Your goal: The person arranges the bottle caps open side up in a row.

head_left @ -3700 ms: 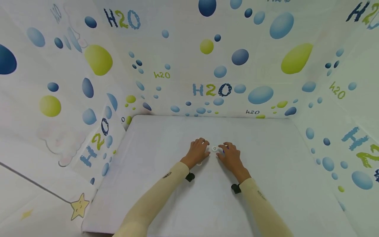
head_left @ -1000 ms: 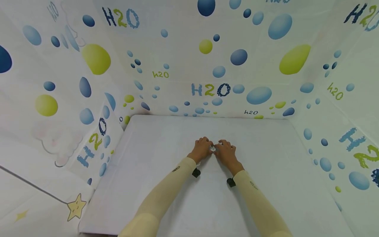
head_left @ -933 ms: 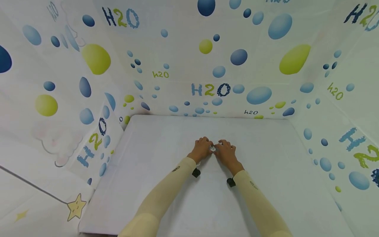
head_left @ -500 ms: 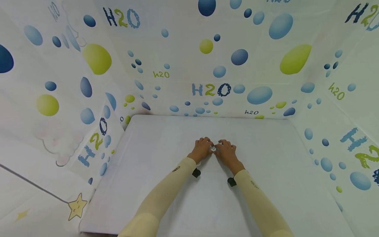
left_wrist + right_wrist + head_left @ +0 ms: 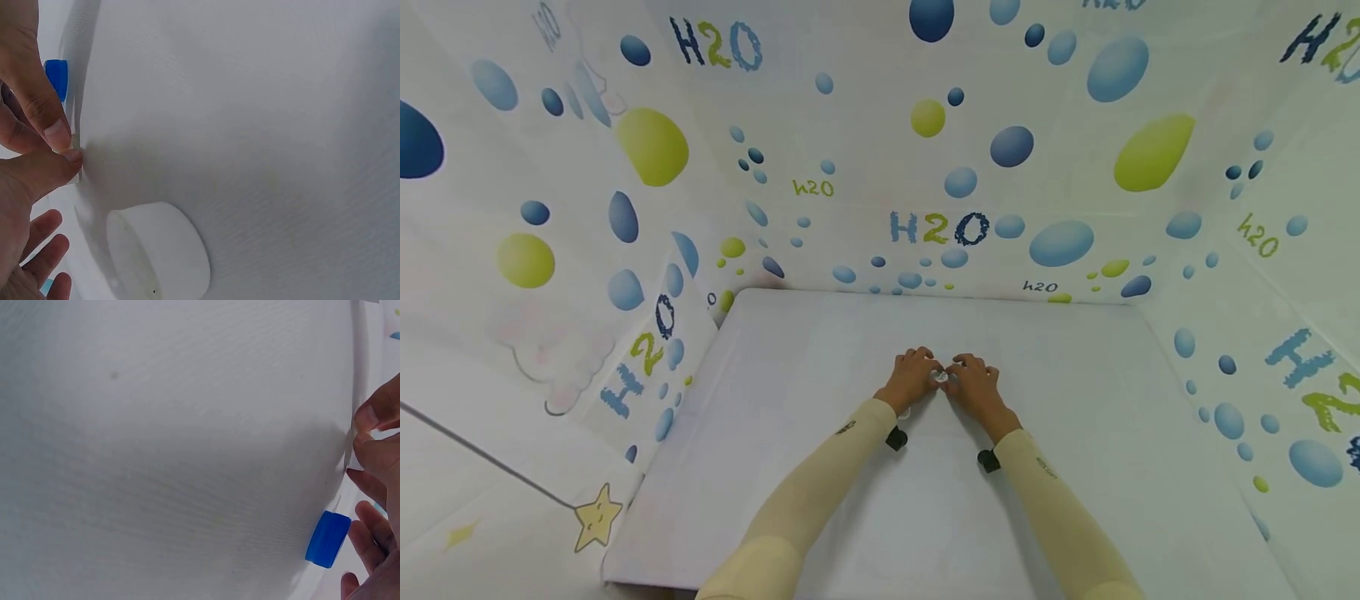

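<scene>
A small, round white piece with a dark mark sits between both hands at the middle of the table. Thumb and fingers of my left hand pinch it from the left, and my right hand pinches it from the right. In both wrist views the thumb tips meet, so the fingers hide most of the piece. A blue bottle cap stands by the right hand's loosely bent outer fingers. Close to the left hand lies a larger white round cap, its edge just showing below the wrist in the head view.
A white cloth-covered table carries everything. Printed curtains with bubbles and H2O lettering enclose it at the back and both sides. A dark wrist camera hangs under the left wrist, another camera under the right.
Since the oldest frame both hands have come inward and taken hold of the white piece from either side. The blue cap is now covered in the head view. Over the last second the hands barely move.
</scene>
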Motion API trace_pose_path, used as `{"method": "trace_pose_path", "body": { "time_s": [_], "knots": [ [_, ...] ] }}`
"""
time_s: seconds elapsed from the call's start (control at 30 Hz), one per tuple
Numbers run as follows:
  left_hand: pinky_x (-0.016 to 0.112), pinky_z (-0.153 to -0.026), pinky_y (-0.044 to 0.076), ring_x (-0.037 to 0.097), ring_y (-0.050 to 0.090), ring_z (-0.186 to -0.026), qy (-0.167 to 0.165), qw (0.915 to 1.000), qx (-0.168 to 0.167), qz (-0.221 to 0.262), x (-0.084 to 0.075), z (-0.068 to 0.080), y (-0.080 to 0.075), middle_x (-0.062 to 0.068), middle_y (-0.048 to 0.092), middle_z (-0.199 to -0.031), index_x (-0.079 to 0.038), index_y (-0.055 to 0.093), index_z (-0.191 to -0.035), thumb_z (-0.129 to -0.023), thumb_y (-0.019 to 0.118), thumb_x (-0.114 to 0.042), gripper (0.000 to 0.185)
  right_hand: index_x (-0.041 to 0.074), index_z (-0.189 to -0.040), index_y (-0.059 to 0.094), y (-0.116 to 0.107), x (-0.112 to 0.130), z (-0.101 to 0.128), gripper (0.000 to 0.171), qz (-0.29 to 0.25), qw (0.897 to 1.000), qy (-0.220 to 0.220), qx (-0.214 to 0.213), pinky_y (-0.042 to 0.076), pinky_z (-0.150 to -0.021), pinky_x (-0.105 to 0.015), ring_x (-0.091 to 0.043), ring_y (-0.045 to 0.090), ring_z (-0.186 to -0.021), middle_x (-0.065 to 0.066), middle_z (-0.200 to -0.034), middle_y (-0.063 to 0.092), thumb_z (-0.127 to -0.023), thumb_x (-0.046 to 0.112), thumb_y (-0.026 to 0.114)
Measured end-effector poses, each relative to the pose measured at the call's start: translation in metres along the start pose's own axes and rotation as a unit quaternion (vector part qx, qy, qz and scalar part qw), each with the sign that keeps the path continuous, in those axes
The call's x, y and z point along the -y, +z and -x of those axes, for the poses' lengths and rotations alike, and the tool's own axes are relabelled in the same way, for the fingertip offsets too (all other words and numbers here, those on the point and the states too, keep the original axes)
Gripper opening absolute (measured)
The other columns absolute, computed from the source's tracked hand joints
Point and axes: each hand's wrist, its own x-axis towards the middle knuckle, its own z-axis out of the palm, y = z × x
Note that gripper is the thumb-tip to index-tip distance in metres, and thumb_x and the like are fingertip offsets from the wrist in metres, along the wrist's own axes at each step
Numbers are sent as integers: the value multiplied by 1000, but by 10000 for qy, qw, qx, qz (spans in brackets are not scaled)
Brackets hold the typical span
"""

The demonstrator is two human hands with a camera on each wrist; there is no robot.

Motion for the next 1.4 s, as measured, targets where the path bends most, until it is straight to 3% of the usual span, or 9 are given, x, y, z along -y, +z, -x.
{"method": "trace_pose_path", "body": {
  "time_s": [0.53, 0.83, 1.07, 1.4],
  "knots": [
    [51, -111, 42, 29, 53, -135, -23, 10000, -75, 40, 1, 7, -2, 8, 58, -145, -19, 71, -134, -103, 70, -35, 35, 4, -115, 76, -8, -1, 0, 31, -69, 9998, 59, 149, 33, -107, -67, -41, 47, -139, -18, -151, 53, -101, 32, 73],
    [53, -111, 39, 29, 54, -134, -64, 9987, -441, 229, 1, 21, -5, 7, 58, -142, -18, 72, -126, -100, 75, -39, 34, 6, -105, 78, -23, -1, 1, 33, -362, 9992, 84, 125, 33, -105, -67, -42, 48, -138, -16, -152, 52, -101, 38, 71],
    [52, -108, 41, 28, 58, -128, 100, 9950, -941, 325, -8, 31, -9, 6, 62, -136, -15, 71, -125, -99, 75, -41, 37, 7, -98, 80, -35, 9, 5, 33, -776, 9963, 320, 207, 30, -107, -71, -45, 46, -140, -17, -153, 52, -101, 38, 69],
    [53, -109, 41, 25, 62, -125, -77, 9897, -1372, 414, -20, 45, -9, 6, 66, -130, -12, 69, -118, -98, 75, -47, 40, 0, -99, 80, -42, 24, 19, 42, -1120, 9923, 507, 160, 31, -105, -76, -45, 49, -137, -21, -148, 54, -103, 38, 62]
  ]
}}
